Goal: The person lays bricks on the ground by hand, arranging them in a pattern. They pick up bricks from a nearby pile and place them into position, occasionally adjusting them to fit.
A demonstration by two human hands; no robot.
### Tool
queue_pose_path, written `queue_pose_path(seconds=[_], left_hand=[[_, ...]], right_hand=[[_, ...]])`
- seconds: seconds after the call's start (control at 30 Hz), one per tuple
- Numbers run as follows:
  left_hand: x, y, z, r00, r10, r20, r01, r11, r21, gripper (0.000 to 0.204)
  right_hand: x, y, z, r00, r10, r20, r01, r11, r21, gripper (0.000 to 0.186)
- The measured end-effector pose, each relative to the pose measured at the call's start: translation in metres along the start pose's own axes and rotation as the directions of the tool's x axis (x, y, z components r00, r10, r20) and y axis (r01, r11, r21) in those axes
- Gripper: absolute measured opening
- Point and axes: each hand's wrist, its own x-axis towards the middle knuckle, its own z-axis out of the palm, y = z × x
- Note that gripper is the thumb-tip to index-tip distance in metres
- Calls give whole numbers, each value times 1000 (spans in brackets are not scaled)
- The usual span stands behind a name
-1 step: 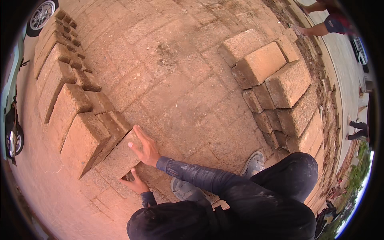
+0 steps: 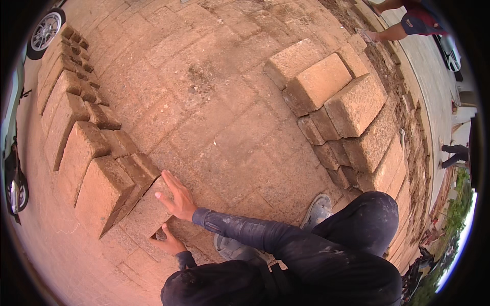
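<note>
A reddish-tan paver block (image 2: pixel 144 209) lies low at the near end of the left row of stacked blocks (image 2: pixel 102 188). My right hand (image 2: pixel 177 196) rests on its upper right end, fingers stretched and spread, with the thumb apart. Lower down, my left hand (image 2: pixel 168 239) touches the block's near corner, its finger and thumb spread beside a small dark gap. Both hands are open. My dark sleeves, bent knees and grey shoes (image 2: pixel 319 209) fill the lower part of the view.
Stacked blocks (image 2: pixel 357 102) line the right side on paved ground (image 2: pixel 224 117), beside a dirt strip and concrete path (image 2: pixel 429 117). A person's leg (image 2: pixel 388 33) shows at upper right, another person's legs (image 2: pixel 451 158) farther down. Vehicle wheels (image 2: pixel 46 30) stand at left.
The view has shifted a little, so the left row and both hands appear lower and farther left. The hands remain on the same block, with no clear movement against it.
</note>
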Motion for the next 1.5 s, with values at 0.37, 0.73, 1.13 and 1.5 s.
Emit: queue_pose_path(seconds=[0.37, 0.73, 1.13, 1.5], left_hand=[[-34, 41, 10, 991, 47, -124, 19, 876, 481, 77], [-109, 288, 164, 79, 710, 699, -599, 595, -536, 54], [-191, 346, 232, 71, -32, 997, 430, 903, -2, 80], [-130, 217, 106, 503, -5, 864, 521, 800, -298, 65]], right_hand=[[62, -92, -194, 754, 2, 656, 465, 704, -537, 47], [6, -145, -606, 825, 5, -565, -525, 376, -763, 78], [-24, -148, -545, 877, 26, -480, -451, 387, -804, 88], [-42, -174, -398, 964, 255, 80, -92, 596, -798, 98]])
